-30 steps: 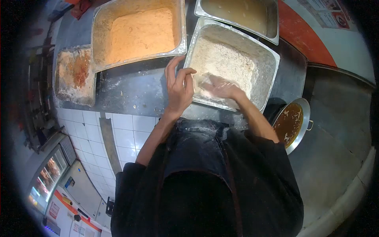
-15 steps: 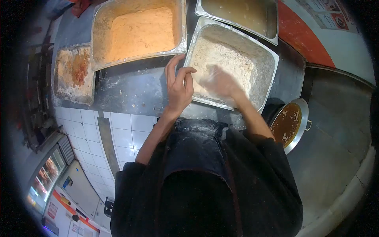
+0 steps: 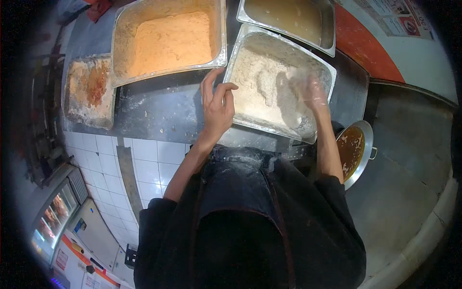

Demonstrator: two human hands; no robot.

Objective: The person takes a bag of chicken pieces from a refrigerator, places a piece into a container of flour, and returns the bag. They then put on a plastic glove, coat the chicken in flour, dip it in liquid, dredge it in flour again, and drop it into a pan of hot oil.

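A metal pan of pale flour lies in front of me, with a scooped hollow in the flour. My left hand is at the left rim of this pan, fingers bent and apart; the index fingertip reaches the rim, and no held object shows. Over the right side of the same pan is my right hand, covered in flour and smeared by motion. Its fingers are too blurred to make out. A second metal pan, filled with orange powder, stands just beyond my left hand.
A pan of cloudy liquid touches the flour pan's far side. To the right sits a round pan of brown liquid with pale bits floating. A stained, flour-crusted tray is at left. All the pans stand along a steel counter.
My right hand has swept right, from the middle of the flour to the pan's right side, uncovering a hollow. My left hand stays at the rim. The view has shifted slightly.
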